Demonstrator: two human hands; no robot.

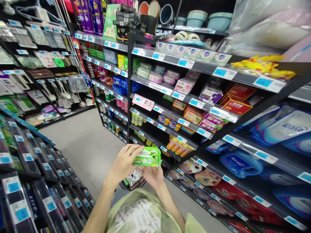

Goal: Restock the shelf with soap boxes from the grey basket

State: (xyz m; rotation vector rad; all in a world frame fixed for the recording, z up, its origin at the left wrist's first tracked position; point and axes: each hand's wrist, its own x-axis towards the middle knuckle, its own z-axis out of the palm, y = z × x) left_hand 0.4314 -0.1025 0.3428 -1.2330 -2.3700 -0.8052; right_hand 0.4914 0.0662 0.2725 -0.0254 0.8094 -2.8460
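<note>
Both of my hands hold a small green box (147,157) in front of my chest, low in the middle of the view. My left hand (125,161) grips its left end with the fingers curled over the top. My right hand (153,175) holds it from below, fingers closed under it. The box has a green and white printed face. Just beneath my hands lies a basket (126,186) with another packet (133,177) in it.
Store shelves (194,106) with soap boxes, tubes and blue price tags run along the right. A lower rack (36,181) of packets stands at my left. Hanging kitchen tools fill the far left wall. A grey floor aisle (85,142) runs ahead.
</note>
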